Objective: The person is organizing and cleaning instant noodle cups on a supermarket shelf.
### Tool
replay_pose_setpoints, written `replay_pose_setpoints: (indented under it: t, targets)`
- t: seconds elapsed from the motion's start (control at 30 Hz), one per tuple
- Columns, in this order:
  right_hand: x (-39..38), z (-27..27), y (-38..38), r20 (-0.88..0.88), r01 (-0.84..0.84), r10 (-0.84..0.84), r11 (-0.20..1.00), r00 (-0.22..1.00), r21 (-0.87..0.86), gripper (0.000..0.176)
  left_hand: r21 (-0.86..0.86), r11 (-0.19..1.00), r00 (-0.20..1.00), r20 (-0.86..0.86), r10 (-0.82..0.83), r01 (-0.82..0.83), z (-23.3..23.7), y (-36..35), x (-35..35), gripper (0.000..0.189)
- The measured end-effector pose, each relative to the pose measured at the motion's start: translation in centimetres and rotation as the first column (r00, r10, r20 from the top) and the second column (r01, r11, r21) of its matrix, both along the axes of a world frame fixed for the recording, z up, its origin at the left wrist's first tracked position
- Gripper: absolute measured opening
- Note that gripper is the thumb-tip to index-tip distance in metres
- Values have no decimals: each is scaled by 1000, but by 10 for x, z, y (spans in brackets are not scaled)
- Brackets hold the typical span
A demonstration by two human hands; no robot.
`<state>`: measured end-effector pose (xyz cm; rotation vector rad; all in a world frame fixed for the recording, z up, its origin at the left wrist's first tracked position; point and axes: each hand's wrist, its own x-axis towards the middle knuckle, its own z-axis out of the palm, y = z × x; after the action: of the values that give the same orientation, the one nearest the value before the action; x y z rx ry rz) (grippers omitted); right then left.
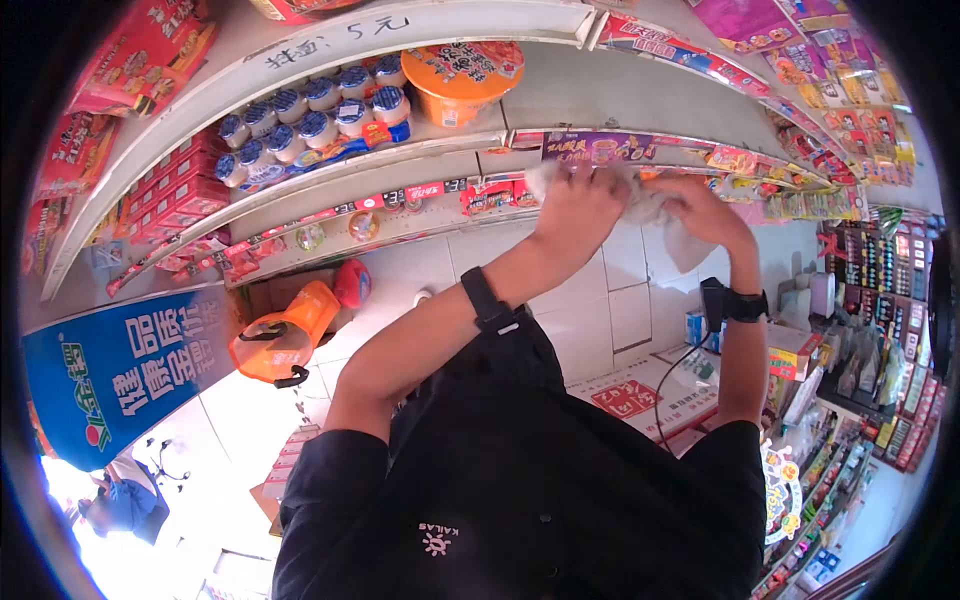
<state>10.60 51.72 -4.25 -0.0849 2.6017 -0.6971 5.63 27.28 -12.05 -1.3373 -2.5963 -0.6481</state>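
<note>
A crumpled whitish cloth (650, 203) lies between my two hands at the front edge of a shelf. My left hand (588, 208) is closed on its left part, close to a purple price strip (600, 148). On the other side, my right hand (702, 212) pinches the cloth, and a loose end hangs below the fingers. The shelf surface (610, 95) shows behind the strip. An orange tub (462, 80) stands on this shelf, beside a pack of small bottles with blue lids (315, 125).
Red boxes (180, 185) fill the left shelf. An orange bucket-like container (285, 335) is below, near a blue banner (125, 375). Cartons (640, 395) stand low at the right, before racks of goods (880, 270). A person (125, 505) is at lower left.
</note>
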Motion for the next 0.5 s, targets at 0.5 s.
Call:
replay_pose_setpoints:
  t: [0.5]
  targets:
    - [-92, -55, -22, -500, -57, 100, 993, 860, 102, 48, -232, 943, 972, -56, 230, -237, -21, 11, -92, 38]
